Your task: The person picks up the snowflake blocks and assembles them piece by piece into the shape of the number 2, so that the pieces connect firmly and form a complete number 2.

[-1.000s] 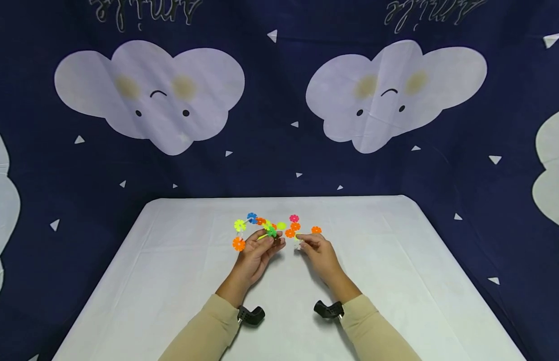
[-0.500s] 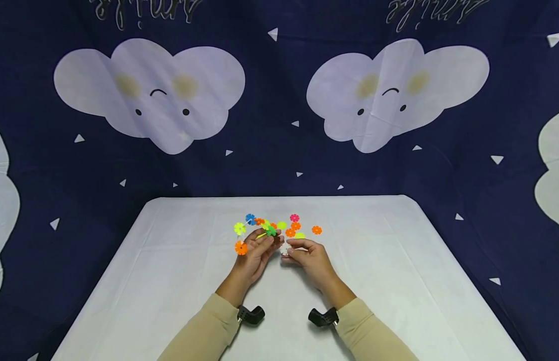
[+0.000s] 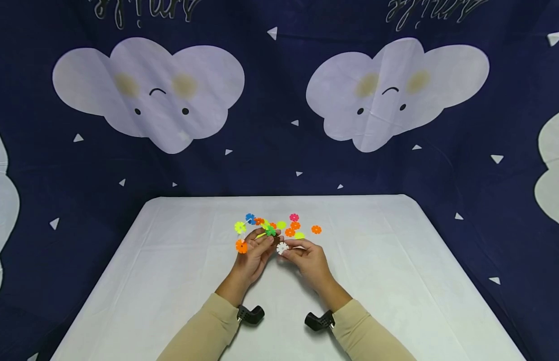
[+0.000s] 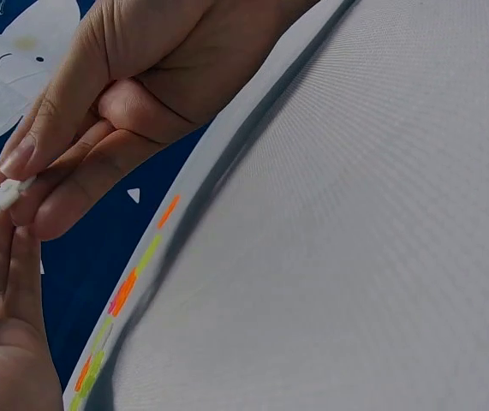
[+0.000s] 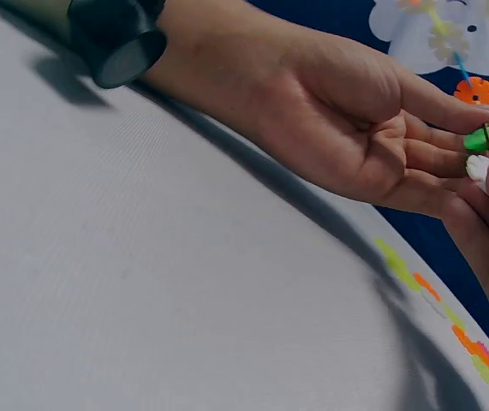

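Left hand (image 3: 254, 254) is gripping a multicoloured plastic flower-disc chain (image 3: 250, 218); right hand (image 3: 312, 259) is pinching a white disc (image 3: 282, 248), seemingly unjoined; bright discs (image 3: 295, 226) are remaining loose.

Behind the table (image 3: 171, 281), which is covered with white cloth, there hangs a dark blue fabric (image 3: 270, 100). On it are printed two pale clouds, the left one (image 3: 157, 75) and the right one (image 3: 396, 75), both with upside-down faces. Small white triangles (image 3: 272, 33) are scattered around them, and dark cursive lettering (image 3: 144, 12) is cut by the upper edge.
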A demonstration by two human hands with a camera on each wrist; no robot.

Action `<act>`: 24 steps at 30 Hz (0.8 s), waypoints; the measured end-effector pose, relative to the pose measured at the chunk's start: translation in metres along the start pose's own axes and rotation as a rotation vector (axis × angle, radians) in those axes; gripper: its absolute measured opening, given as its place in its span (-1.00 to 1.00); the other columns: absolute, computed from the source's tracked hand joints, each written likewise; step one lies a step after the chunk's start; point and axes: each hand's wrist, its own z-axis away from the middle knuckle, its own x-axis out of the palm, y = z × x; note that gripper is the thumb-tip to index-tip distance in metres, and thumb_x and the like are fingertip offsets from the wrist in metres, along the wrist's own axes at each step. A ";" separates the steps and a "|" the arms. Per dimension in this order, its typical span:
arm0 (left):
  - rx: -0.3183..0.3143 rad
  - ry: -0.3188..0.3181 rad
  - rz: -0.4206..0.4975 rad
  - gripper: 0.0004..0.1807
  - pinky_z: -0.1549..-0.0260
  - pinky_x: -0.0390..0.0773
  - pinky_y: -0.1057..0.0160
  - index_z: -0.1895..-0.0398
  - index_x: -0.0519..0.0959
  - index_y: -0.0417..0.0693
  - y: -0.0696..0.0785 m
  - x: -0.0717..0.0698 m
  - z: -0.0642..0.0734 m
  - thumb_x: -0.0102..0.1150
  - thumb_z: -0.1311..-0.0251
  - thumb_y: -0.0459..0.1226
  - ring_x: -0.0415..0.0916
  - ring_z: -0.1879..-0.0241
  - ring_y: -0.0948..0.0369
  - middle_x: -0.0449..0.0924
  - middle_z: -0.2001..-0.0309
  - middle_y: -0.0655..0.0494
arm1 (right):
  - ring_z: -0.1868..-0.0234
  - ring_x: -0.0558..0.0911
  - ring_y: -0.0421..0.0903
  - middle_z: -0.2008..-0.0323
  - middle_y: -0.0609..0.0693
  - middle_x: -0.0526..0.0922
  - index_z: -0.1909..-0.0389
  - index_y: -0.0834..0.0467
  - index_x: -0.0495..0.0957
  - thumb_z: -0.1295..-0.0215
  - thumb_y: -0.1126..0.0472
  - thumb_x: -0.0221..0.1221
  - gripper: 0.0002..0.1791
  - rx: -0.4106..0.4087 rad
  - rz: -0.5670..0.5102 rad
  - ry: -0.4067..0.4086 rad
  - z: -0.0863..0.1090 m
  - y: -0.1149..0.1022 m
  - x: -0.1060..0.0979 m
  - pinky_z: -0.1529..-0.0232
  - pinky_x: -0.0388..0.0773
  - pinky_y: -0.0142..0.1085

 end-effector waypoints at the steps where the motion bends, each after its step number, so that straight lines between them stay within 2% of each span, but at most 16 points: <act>1: -0.007 0.009 -0.021 -0.71 -0.25 0.55 0.08 -0.13 0.34 -0.16 0.001 0.001 0.000 0.02 -0.50 -0.59 0.70 -0.04 0.03 0.70 -0.06 -0.21 | 0.17 0.80 0.00 0.08 0.31 0.68 -0.08 0.49 0.65 -0.33 0.58 0.32 -0.69 -0.036 0.027 0.000 0.000 0.000 0.000 0.07 0.75 -0.13; 6: -0.030 0.053 -0.160 -0.51 -0.24 0.57 0.14 -0.27 0.25 -0.34 0.002 0.001 0.000 0.24 -0.40 -0.49 0.66 -0.11 0.04 0.67 -0.11 -0.24 | 0.21 0.79 0.07 0.05 0.34 0.67 -0.02 0.48 0.69 -0.25 0.61 0.36 -0.70 -0.236 0.142 -0.003 -0.001 0.003 0.004 0.14 0.77 -0.15; 8: -0.031 0.068 -0.184 -0.49 -0.22 0.58 0.15 -0.29 0.26 -0.37 0.001 0.000 0.000 0.26 -0.40 -0.48 0.66 -0.12 0.04 0.67 -0.12 -0.25 | 0.22 0.79 0.12 0.08 0.32 0.68 -0.01 0.46 0.70 -0.20 0.62 0.38 -0.67 -0.306 0.203 -0.003 0.000 0.003 0.005 0.16 0.77 -0.17; 15: -0.009 0.087 -0.150 -0.68 -0.14 0.64 0.17 -0.18 0.37 -0.32 -0.003 -0.003 -0.002 0.16 -0.47 -0.55 0.71 -0.04 0.07 0.72 -0.05 -0.21 | 0.25 0.74 0.34 0.12 0.37 0.66 -0.01 0.55 0.65 0.01 0.76 0.40 -0.53 -0.440 0.328 -0.018 0.002 -0.007 0.012 0.19 0.77 -0.21; 20: -0.002 0.083 -0.149 -0.68 -0.05 0.69 0.18 -0.19 0.36 -0.30 -0.003 -0.002 -0.001 0.14 -0.47 -0.55 0.72 -0.01 0.07 0.72 -0.04 -0.23 | 0.34 0.76 0.26 0.24 0.36 0.67 0.09 0.59 0.66 0.12 0.78 0.44 -0.54 -0.599 0.466 0.023 0.002 -0.012 0.016 0.24 0.76 -0.26; 24: -0.007 0.087 -0.158 -0.64 -0.05 0.69 0.16 -0.22 0.31 -0.31 -0.003 -0.001 -0.001 0.15 -0.47 -0.56 0.72 -0.01 0.06 0.65 -0.09 -0.38 | 0.36 0.77 0.15 0.27 0.26 0.70 0.11 0.56 0.69 0.12 0.70 0.51 -0.55 -0.681 0.546 0.049 0.000 -0.007 0.014 0.24 0.74 -0.36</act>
